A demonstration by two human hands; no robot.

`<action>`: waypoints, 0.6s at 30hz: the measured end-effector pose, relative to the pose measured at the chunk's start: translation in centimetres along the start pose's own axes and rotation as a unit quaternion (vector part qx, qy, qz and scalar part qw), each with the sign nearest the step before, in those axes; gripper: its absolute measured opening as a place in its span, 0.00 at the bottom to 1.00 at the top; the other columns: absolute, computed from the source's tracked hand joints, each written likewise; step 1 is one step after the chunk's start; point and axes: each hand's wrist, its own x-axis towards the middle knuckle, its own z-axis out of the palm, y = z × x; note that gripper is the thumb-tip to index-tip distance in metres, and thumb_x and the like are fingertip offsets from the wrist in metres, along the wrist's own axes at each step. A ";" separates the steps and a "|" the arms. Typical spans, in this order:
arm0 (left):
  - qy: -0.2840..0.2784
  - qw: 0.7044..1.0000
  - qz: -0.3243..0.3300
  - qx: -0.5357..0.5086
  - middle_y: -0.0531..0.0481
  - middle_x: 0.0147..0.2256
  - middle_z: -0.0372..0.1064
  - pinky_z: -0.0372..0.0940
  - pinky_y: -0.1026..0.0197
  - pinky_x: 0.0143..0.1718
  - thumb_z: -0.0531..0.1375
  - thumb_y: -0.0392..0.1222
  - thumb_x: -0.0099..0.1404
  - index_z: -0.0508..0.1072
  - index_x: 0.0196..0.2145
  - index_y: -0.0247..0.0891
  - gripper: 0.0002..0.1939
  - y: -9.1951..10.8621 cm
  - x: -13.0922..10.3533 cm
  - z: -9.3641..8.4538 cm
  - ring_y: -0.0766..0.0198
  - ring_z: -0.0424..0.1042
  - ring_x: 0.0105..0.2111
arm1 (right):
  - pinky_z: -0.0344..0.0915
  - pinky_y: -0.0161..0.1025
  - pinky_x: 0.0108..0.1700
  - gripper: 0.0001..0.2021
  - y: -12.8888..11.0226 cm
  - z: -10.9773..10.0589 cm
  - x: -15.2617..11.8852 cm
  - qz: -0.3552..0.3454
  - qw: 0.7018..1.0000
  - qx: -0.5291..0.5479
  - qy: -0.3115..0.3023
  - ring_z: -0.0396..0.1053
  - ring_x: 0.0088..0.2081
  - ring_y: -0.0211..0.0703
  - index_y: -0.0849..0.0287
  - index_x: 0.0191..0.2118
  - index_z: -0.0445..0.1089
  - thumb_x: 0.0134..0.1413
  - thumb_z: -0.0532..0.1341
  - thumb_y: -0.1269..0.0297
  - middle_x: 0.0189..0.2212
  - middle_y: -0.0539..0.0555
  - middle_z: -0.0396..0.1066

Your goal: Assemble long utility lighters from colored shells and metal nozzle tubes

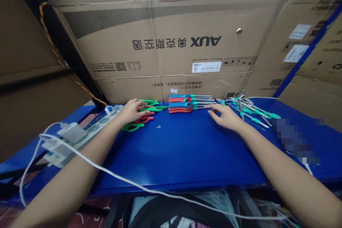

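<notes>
My left hand [133,111] rests over a group of green and red plastic lighter handles [133,127], its thumb and fingers apart. One green handle [159,108] points out to the right past the fingertips. At the middle back, several long-nosed lighters [180,105] with blue and red bodies lie in a stack, metal tubes to the right. Beside those tube ends is my right hand [223,115], index finger stretched out to the lowest tubes and thumb held apart. Behind it lies a loose heap of metal tubes with teal parts [256,112].
A white power strip [93,128] with plugged-in chargers [72,133] runs along the left. Its white cable [139,185] crosses in front of me. A large cardboard box [165,25] walls off the back of the blue table [181,156]. A blurred-out object [292,139] lies at right.
</notes>
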 end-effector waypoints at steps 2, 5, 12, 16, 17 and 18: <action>-0.006 1.000 0.003 -0.012 0.40 0.47 0.75 0.65 0.49 0.51 0.59 0.59 0.60 0.76 0.47 0.38 0.25 0.0 0.0 0.9 0.47 0.72 0.49 | 0.68 0.40 0.40 0.16 0.0 -0.1 0.0 0.005 1.000 -0.003 0.000 0.73 0.33 0.44 0.57 0.50 0.75 0.61 0.55 0.64 0.34 0.55 0.77; -0.008 0.999 -0.018 -0.030 0.39 0.48 0.75 0.67 0.50 0.50 0.59 0.57 0.62 0.74 0.49 0.37 0.24 -0.5 0.0 1.9 0.48 0.73 0.48 | 0.69 0.40 0.40 0.16 -0.1 -0.2 0.0 0.009 1.000 -0.005 -0.005 0.73 0.34 0.44 0.57 0.49 0.75 0.61 0.55 0.64 0.34 0.55 0.77; -0.008 0.999 -0.024 -0.032 0.39 0.46 0.75 0.67 0.51 0.50 0.59 0.53 0.63 0.75 0.46 0.36 0.20 -0.9 0.2 1.4 0.49 0.74 0.46 | 0.69 0.41 0.41 0.16 -0.1 -0.2 0.0 0.008 1.000 0.000 -0.017 0.73 0.34 0.44 0.57 0.49 0.75 0.61 0.55 0.63 0.37 0.56 0.78; 0.088 0.995 -0.043 -0.010 0.38 0.45 0.73 0.65 0.50 0.53 0.56 0.51 0.66 0.75 0.46 0.35 0.19 -0.5 0.3 -0.5 0.49 0.72 0.47 | 0.69 0.41 0.42 0.15 0.0 0.1 0.0 0.001 1.000 0.006 -0.014 0.73 0.35 0.44 0.58 0.48 0.75 0.61 0.55 0.64 0.38 0.56 0.78; 0.126 0.990 -0.056 -0.011 0.38 0.44 0.72 0.65 0.50 0.53 0.56 0.51 0.67 0.75 0.47 0.34 0.19 -0.1 0.3 -0.9 0.49 0.72 0.47 | 0.69 0.42 0.42 0.15 -0.1 0.2 0.0 -0.002 1.000 0.007 -0.011 0.73 0.35 0.45 0.57 0.48 0.75 0.61 0.55 0.64 0.38 0.56 0.78; 0.160 0.984 -0.070 -0.018 0.39 0.44 0.71 0.65 0.51 0.53 0.56 0.50 0.67 0.74 0.48 0.34 0.20 0.5 0.3 -1.2 0.50 0.71 0.46 | 0.69 0.42 0.42 0.14 -0.2 0.3 0.0 -0.007 1.000 0.010 -0.006 0.73 0.36 0.45 0.57 0.48 0.75 0.61 0.55 0.65 0.38 0.56 0.77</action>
